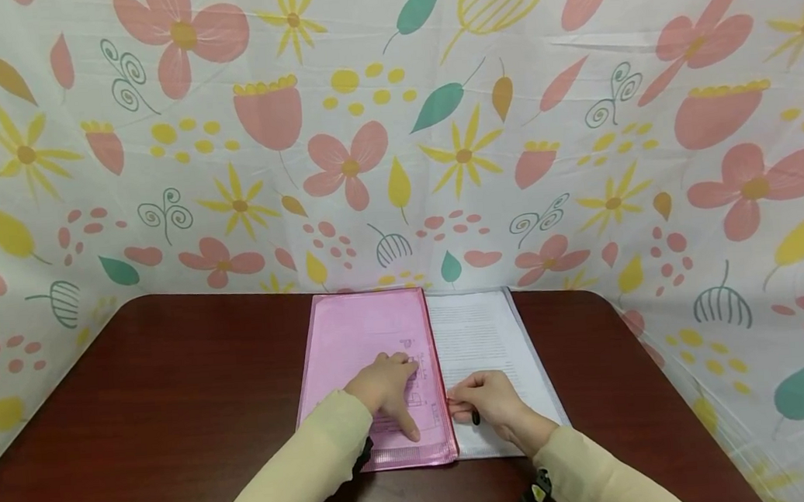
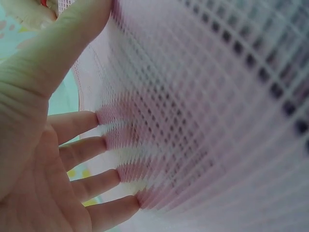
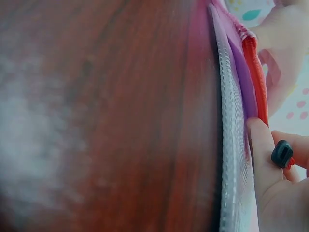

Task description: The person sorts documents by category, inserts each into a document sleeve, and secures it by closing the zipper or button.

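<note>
Pink pouch (image 1: 368,362) lies flat on desk (image 1: 174,391), just left of a paper stack (image 1: 481,339). Left hand (image 1: 387,388) presses it, fingers (image 2: 91,147) straight and released. Right hand (image 1: 486,404) at pouch's red zip edge (image 3: 251,72); fingers pinch black zipper pull (image 3: 282,153).

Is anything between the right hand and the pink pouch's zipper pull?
Nothing visible. The right hand already pinches the black zipper pull at the pink mesh pouch's red zipper edge; the left hand presses the pouch flat.
</note>
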`<state>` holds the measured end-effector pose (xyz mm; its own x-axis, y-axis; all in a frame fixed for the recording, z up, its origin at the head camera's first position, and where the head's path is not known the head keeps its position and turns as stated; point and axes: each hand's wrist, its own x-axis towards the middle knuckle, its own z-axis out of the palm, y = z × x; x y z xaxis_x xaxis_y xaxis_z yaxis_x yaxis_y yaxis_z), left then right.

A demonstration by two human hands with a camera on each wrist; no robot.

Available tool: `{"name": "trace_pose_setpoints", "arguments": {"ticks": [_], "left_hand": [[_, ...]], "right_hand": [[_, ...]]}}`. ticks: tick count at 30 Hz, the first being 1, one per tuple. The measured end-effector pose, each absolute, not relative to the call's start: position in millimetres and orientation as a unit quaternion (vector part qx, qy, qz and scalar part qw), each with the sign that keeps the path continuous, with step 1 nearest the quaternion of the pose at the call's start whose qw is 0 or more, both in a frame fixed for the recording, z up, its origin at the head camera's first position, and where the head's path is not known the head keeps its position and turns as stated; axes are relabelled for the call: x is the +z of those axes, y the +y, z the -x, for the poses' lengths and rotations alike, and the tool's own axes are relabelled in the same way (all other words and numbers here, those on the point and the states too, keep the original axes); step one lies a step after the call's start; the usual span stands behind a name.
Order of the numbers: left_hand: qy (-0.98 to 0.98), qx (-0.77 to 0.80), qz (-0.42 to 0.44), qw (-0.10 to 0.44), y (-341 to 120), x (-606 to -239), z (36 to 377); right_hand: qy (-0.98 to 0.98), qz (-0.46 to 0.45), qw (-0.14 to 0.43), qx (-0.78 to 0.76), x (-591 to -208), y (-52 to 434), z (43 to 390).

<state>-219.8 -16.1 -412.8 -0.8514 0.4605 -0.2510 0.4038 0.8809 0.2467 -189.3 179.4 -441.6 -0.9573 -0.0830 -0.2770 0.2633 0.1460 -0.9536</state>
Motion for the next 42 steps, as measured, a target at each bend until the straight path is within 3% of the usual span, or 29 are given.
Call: {"name": "trace_pose_setpoints", "arguments": {"ticks": [42], "left_hand": [[0.954,0.069,-0.245,0.159,1,-411,210]], "right_hand": [[0.749,-0.1,0.103,-0.647,-439,189,224]]}}
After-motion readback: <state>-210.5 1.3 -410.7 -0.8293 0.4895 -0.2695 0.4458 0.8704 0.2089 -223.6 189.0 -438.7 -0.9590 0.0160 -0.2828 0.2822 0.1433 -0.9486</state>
